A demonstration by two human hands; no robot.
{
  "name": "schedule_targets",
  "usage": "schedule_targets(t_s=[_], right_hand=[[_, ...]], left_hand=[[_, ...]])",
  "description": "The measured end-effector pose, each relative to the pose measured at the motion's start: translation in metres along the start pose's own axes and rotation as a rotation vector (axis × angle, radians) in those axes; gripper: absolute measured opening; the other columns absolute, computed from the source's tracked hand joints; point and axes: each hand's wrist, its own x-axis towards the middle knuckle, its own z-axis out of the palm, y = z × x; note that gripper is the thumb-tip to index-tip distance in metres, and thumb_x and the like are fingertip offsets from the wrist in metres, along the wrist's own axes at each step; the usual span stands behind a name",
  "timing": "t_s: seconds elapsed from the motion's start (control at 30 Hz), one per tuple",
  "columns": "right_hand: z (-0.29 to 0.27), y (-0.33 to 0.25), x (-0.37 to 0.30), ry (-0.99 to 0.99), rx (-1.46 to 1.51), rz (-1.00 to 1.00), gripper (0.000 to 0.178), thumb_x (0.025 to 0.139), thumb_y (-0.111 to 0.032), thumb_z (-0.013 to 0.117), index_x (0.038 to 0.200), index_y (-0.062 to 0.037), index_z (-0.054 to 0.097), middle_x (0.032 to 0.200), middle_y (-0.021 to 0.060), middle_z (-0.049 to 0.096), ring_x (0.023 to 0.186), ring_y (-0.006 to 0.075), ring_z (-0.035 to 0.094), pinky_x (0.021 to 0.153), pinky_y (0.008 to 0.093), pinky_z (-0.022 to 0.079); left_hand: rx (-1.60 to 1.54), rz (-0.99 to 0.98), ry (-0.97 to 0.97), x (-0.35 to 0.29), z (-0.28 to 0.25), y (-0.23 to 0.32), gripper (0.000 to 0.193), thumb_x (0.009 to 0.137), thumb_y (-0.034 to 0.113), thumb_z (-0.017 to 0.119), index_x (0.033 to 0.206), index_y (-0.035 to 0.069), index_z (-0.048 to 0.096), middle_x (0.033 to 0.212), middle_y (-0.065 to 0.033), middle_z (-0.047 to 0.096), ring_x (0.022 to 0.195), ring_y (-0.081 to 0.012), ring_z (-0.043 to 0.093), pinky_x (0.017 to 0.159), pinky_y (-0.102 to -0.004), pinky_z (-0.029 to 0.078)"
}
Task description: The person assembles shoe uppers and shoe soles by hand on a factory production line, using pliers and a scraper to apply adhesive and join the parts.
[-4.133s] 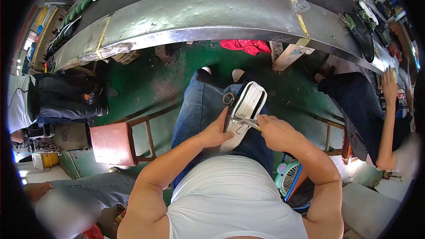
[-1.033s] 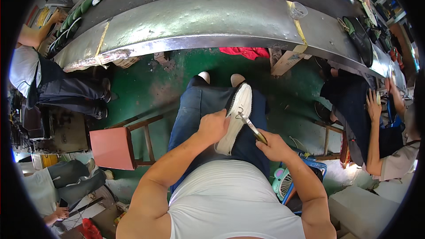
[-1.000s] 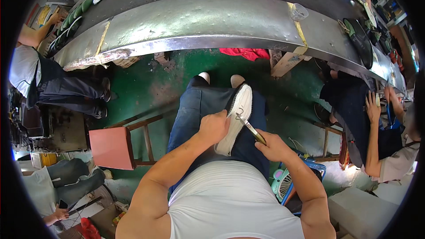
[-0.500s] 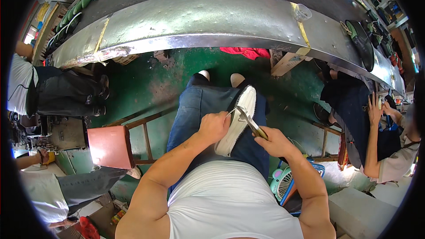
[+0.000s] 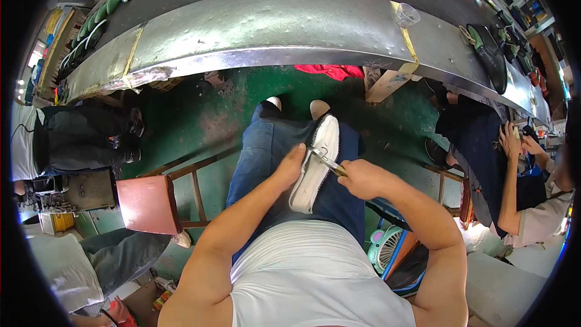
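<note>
- White shoe (image 5: 307,189) is touched leftward by left hand (image 5: 292,165); finger grip unclear.
- Metal tool (image 5: 327,161) is gripped rightward by right hand (image 5: 362,179).
- Beyond shoe, clear cup (image 5: 407,16) is seen, contents unclear.

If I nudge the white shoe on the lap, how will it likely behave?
The white shoe is probably fairly stiff: its long outline shows no sagging or folding. It may slide or tip rather than roll, since it is elongated and rests on the clothed lap, which doesn't look like a flat, firm support.
</note>
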Motion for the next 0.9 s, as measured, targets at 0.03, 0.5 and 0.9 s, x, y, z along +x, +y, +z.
schedule_targets(t_s=[0.03,0.5,0.9], right_hand=[[0.01,0.0,0.004,0.073,0.055,-0.002,0.027,0.096,-0.022,0.058,0.102,0.0039,0.06,0.092,0.0266,0.068,0.091,0.0441,0.066,0.082,0.0498,0.052],[0.092,0.032,0.017,0.05,1.082,0.06,0.03,0.097,-0.021,0.064,0.12,-0.0017,0.063,0.086,0.0051,0.066,0.073,0.0084,0.059,0.049,0.0238,0.047],[0.028,0.027,-0.01,0.256,0.676,0.027,0.032,0.104,-0.03,0.05,0.104,0.0,0.061,0.082,0.0093,0.066,0.075,0.0225,0.066,0.064,0.0353,0.054]], left_hand=[[-0.388,-0.298,-0.209,0.005,-0.006,0.001,0.055,0.106,0.043,0.042,0.147,0.006,0.044,0.138,-0.011,0.056,0.125,-0.0186,0.052,0.108,-0.0339,0.039],[-0.282,-0.022,-0.18,-0.001,-0.003,0.014,0.068,0.095,0.032,0.07,0.15,0.007,0.04,0.135,-0.009,0.059,0.119,-0.0179,0.056,0.102,-0.0321,0.045],[0.048,-0.132,-0.077,-0.003,0.016,0.037,0.068,0.088,0.028,0.074,0.143,0.001,0.044,0.125,-0.0152,0.062,0.108,-0.0217,0.063,0.094,-0.0335,0.051]])
